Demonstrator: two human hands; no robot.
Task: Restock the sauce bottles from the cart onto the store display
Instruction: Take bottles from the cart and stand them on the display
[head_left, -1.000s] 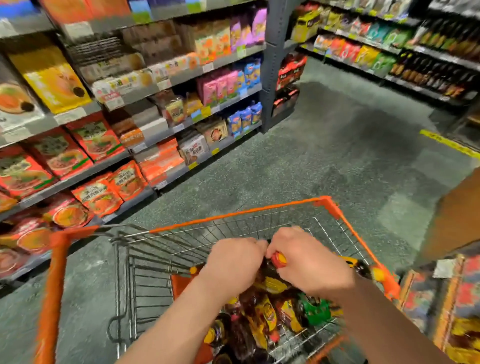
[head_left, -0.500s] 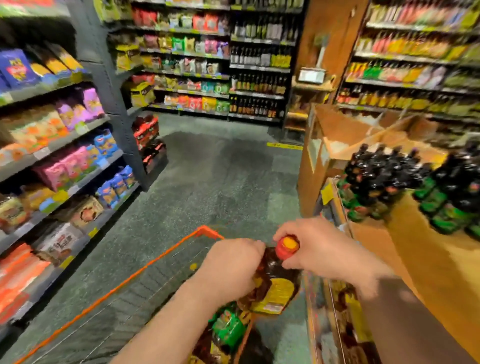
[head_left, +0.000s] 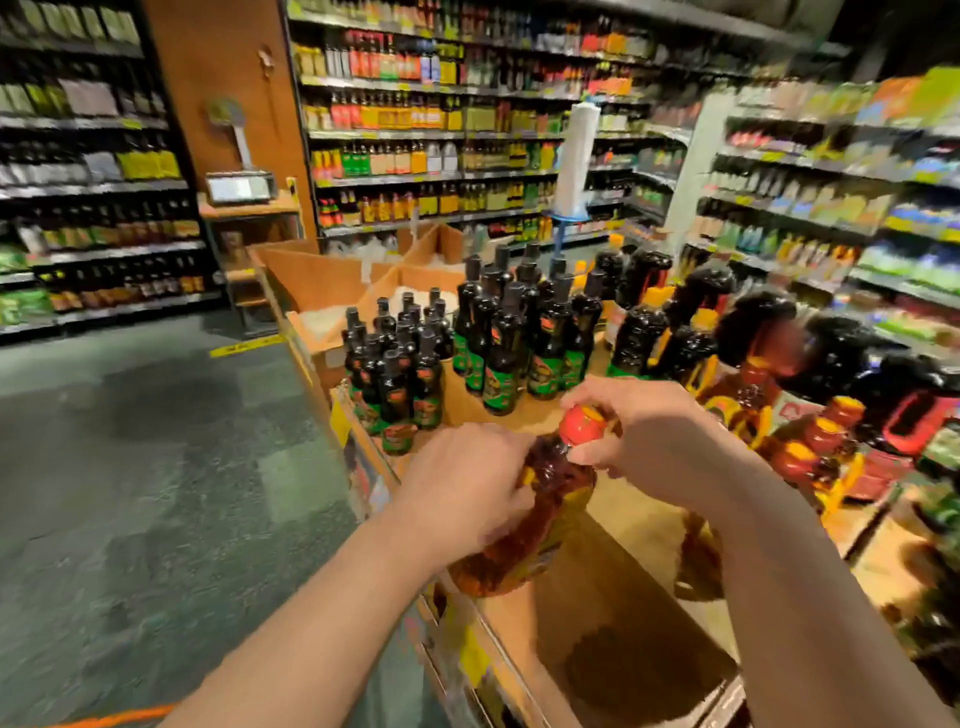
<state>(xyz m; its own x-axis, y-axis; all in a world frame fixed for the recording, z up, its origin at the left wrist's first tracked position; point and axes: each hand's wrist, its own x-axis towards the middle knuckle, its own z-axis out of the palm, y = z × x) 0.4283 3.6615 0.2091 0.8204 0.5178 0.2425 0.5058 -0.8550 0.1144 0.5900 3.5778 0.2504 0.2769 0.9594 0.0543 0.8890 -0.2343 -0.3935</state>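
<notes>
Store shelving (head_left: 441, 130) packed with bottles and jars is seen all along the back, and a grey-green floor (head_left: 130, 493) is spread out on the left. Closer in, a wooden display stand (head_left: 613, 587) is filled on top with sauce bottles: a cluster of small dark bottles with green labels (head_left: 400, 374), a taller batch of the same kind (head_left: 519, 338) just behind them, and bigger dark jugs (head_left: 639, 322) further right. Some amber bottles with red caps (head_left: 810, 447) are parked at the right edge, pretty blurry though.

One large amber sauce bottle (head_left: 540, 525) is held tilted above the bare wooden top of the stand, neck pointing up and away, base toward the camera. Its shoulder and body are gripped by the left hand (head_left: 467, 488), fingers curled round it. Its red cap (head_left: 582, 423) is pinched by the right hand (head_left: 654, 441), thumb under the cap and the other fingers wrapped over the top. Whether the base is touching the wood can't be told from this angle.

A white roll on a blue pole (head_left: 574, 161) is stuck up behind the bottles, and a weighing scale (head_left: 239, 184) is set on a small wooden stand by the brown pillar. A sliver of orange cart rim (head_left: 124, 717) is caught at the bottom left.
</notes>
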